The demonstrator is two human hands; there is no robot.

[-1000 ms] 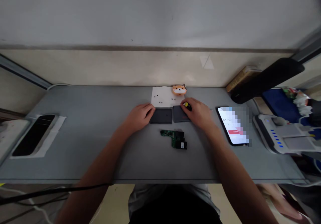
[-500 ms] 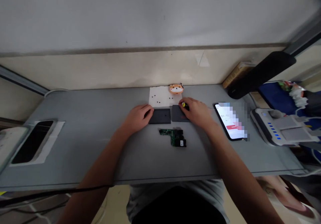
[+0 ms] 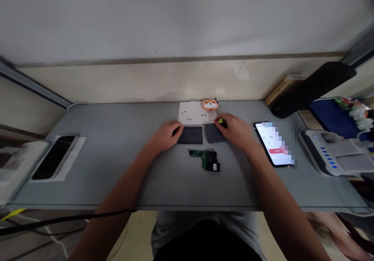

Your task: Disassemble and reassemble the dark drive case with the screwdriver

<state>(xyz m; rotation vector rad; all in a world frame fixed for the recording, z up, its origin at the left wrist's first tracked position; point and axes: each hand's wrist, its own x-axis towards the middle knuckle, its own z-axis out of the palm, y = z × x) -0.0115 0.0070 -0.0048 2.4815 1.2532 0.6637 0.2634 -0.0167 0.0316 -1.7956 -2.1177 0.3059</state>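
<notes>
My left hand [image 3: 166, 137] grips the left edge of a dark flat casing half [image 3: 191, 135] lying on the desk, its fingers curled. To the right of it, a second dark casing half [image 3: 212, 134] sits slightly turned, with a narrow gap between the two. My right hand [image 3: 235, 131] is closed round a short yellow-and-black tool [image 3: 222, 123], its kind mostly hidden, and its fingers touch this second half. A green circuit board [image 3: 206, 159] with a black block lies in front of both halves. Several tiny dark screws [image 3: 189, 119] rest on white paper [image 3: 194, 108] behind them.
An orange animal-faced case [image 3: 209, 104] sits on the paper. At right lie a lit phone [image 3: 274, 146] showing a timer, a power strip [image 3: 324, 152], a black cylinder [image 3: 312, 87] and a book [image 3: 284, 86]. Another phone [image 3: 54, 157] and a white box [image 3: 22, 169] are at left.
The right casing half has turned slightly and the gap beside the left half has widened. The whole view has shifted a little. Both hands keep their hold.
</notes>
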